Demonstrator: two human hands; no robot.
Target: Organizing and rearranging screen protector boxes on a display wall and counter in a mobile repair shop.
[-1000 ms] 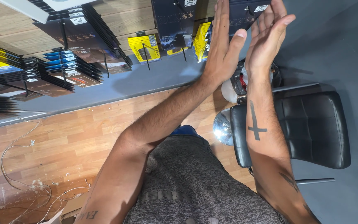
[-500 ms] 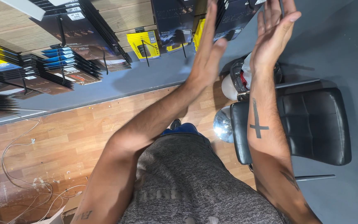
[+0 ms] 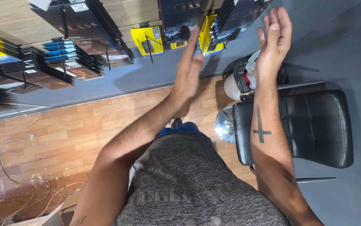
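Observation:
My left hand (image 3: 187,69) is raised in front of me with flat, straight fingers, holding nothing. It reaches up toward the dark hanging packages (image 3: 179,19) on the wall display. My right hand (image 3: 273,39) is lifted a little to the right of it, palm turned inward and fingers spread, also holding nothing. A gap separates the two hands. My right forearm carries a dark cross mark and passes over a black padded chair (image 3: 314,125).
Rows of black, blue and yellow packages (image 3: 149,39) hang on hooks along the grey wall. A wooden floor (image 3: 63,134) lies below, with loose white cables (image 3: 17,167) at the left. A bag (image 3: 247,75) sits behind the chair's chrome base (image 3: 224,125).
The hands were pressed close together a second ago and have since drawn apart. The left hand has dropped lower and to the left; the right hand has stayed high.

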